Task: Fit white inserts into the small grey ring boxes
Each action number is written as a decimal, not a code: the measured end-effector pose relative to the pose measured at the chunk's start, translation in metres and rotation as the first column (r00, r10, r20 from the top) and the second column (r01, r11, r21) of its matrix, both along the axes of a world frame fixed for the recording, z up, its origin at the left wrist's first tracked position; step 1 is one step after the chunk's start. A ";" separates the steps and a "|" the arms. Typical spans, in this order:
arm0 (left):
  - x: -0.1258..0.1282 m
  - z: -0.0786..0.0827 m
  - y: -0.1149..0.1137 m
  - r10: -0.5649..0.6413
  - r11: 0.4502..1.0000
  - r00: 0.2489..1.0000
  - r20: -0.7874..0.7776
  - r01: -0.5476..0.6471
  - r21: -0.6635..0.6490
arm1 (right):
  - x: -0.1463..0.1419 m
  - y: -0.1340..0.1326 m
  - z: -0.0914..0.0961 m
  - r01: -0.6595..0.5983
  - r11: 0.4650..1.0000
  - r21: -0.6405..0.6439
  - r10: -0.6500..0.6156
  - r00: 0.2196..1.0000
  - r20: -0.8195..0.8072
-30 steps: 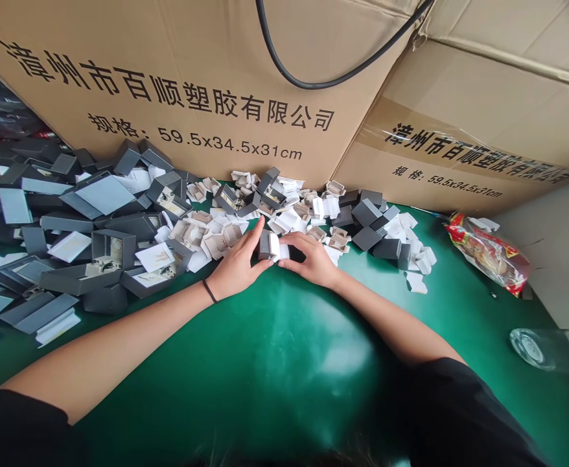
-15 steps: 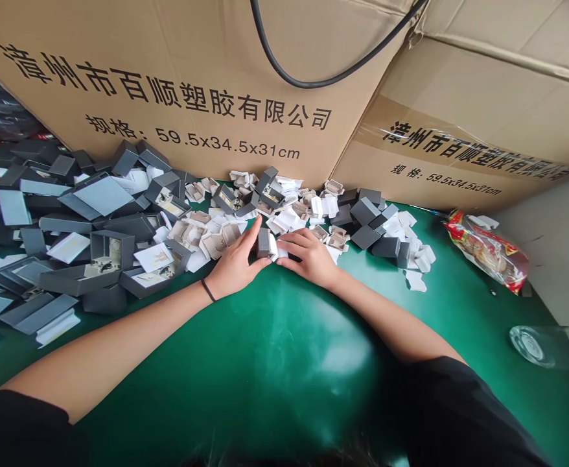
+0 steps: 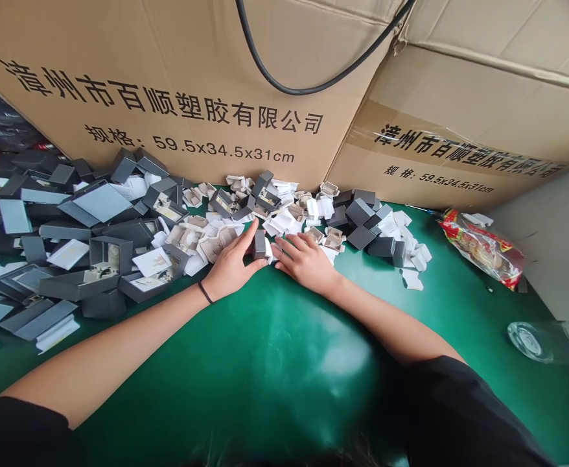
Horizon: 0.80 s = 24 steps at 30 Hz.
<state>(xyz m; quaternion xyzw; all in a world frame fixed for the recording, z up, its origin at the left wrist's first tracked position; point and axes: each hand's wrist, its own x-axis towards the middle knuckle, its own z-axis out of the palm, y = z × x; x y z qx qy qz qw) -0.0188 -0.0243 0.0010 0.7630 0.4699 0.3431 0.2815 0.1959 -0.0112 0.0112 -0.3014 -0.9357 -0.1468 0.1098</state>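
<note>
My left hand (image 3: 231, 263) pinches a small grey box (image 3: 260, 244) between thumb and fingers, just above the green table (image 3: 275, 350). A black band circles that wrist. My right hand (image 3: 304, 259) rests beside it with fingers stretched out, its fingertips touching the white insert (image 3: 267, 251) at the box's right side. Both hands sit at the near edge of a heap of small grey boxes and white and beige inserts (image 3: 294, 214).
Two large printed cardboard cartons (image 3: 177, 84) (image 3: 459, 136) stand behind the heap, with a black cable (image 3: 284, 81) hanging across them. Larger grey boxes and lids (image 3: 70, 240) pile up at the left. A red snack bag (image 3: 483, 246) and a clear bottle (image 3: 551, 340) lie at the right.
Both hands have slid slightly left and away with the grey box. My right fingers have flattened out from a curled grip on the white insert.
</note>
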 end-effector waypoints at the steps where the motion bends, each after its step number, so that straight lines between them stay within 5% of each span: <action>1: 0.000 0.000 0.000 0.001 1.000 1.000 0.003 -0.001 -0.001 | -0.001 -0.001 0.000 0.003 1.000 -0.006 -0.003 1.000 0.005; 8: -0.001 -0.002 0.001 -0.001 1.000 1.000 0.012 0.001 -0.017 | 0.000 0.000 -0.006 -0.007 0.999 -0.041 0.004 0.997 -0.071; 15: -0.001 0.000 0.000 -0.001 1.000 0.998 0.065 0.003 -0.027 | 0.005 0.005 -0.010 -0.123 0.991 0.058 0.133 0.959 -0.249; 24: -0.001 0.001 0.000 -0.015 1.000 0.999 0.035 0.016 -0.019 | 0.001 0.005 -0.009 -0.201 0.979 -0.036 0.182 0.938 -0.294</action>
